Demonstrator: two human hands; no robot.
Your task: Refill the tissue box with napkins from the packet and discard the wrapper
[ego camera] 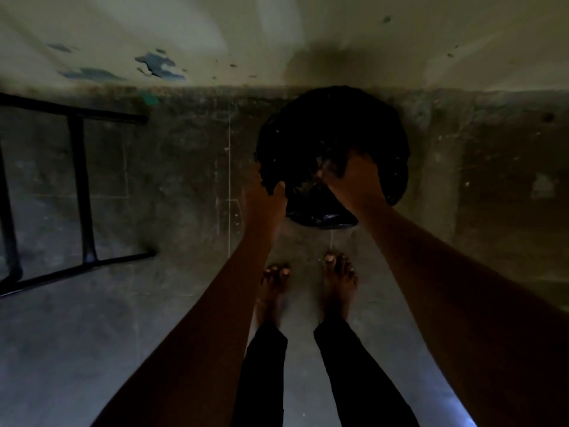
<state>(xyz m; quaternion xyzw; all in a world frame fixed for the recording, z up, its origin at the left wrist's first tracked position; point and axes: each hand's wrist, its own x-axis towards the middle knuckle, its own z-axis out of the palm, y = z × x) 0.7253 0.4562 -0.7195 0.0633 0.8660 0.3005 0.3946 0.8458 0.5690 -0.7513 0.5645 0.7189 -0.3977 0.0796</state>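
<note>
As the left hand (261,198) pinched the black liner's near edge, seemingly to hold the bin (334,155) open, the right hand (354,177) reached inside, grip unclear. The wrapper couldn't be made out; the bin stood against the wall (277,41).

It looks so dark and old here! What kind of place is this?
Probably a dim corner of a plain indoor room, perhaps a utility space. The floor is bare concrete, the wall has peeling paint, and a bin lined with a black bag stands against it, both hands at its rim.
</note>
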